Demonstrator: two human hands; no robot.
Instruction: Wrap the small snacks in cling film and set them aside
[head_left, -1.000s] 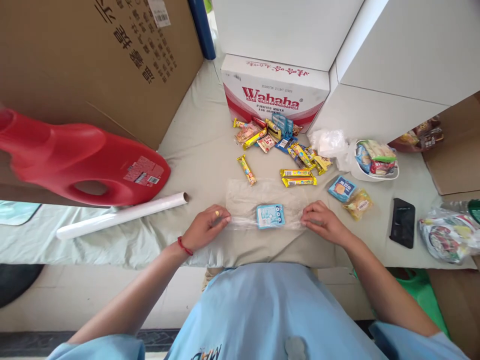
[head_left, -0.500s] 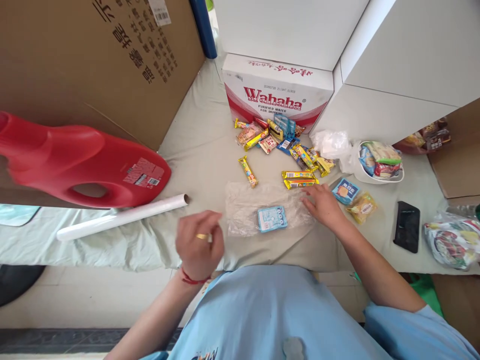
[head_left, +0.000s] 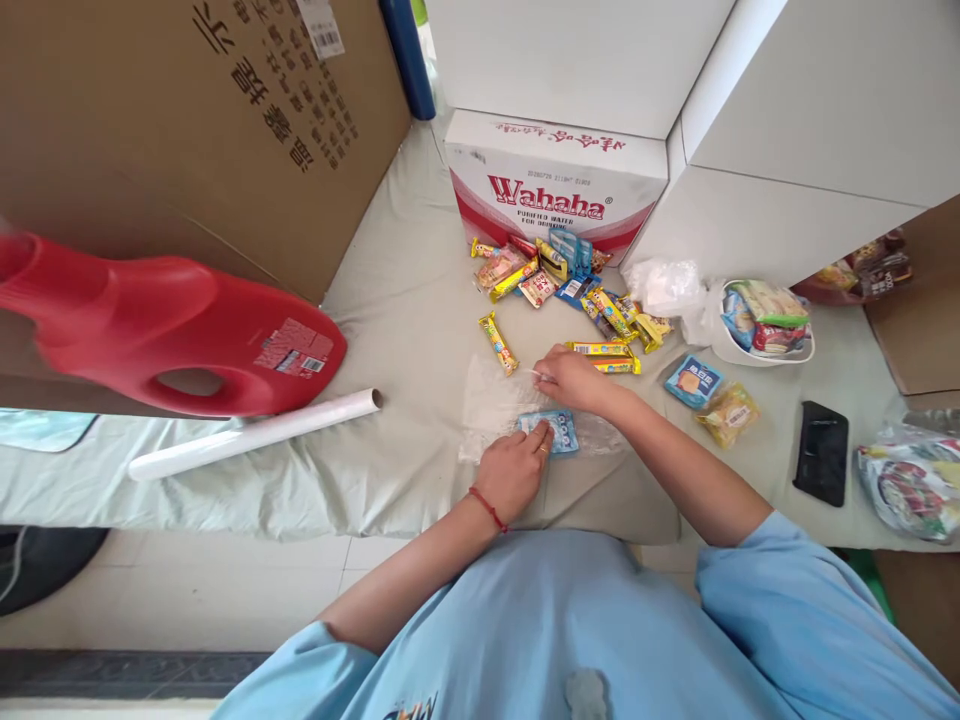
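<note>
A clear plastic film (head_left: 484, 405) lies crinkled on the cloth in front of me, with a light-blue snack packet (head_left: 566, 430) on top of it. My left hand (head_left: 514, 468) rests on the packet's left part, fingers stretched out over it. Just above, my right hand (head_left: 574, 378) pinches the film's far edge between thumb and fingers. A yellow snack bar (head_left: 497, 343) lies beyond the film's left side. Two more yellow bars (head_left: 616, 366) sit behind my right hand, partly covered by it.
Assorted snacks (head_left: 536, 288) are heaped before a Wahaba-style white and red water carton (head_left: 559, 205). At right are a white basket (head_left: 799, 355), a blue packet (head_left: 694, 382), a yellow packet (head_left: 729, 413) and a phone (head_left: 821, 453). A white roll (head_left: 255, 435) and red jug (head_left: 187, 340) lie left.
My left hand has come right and down onto the light-blue packet. My right hand has moved left from the film's right end and now grips its far edge.
</note>
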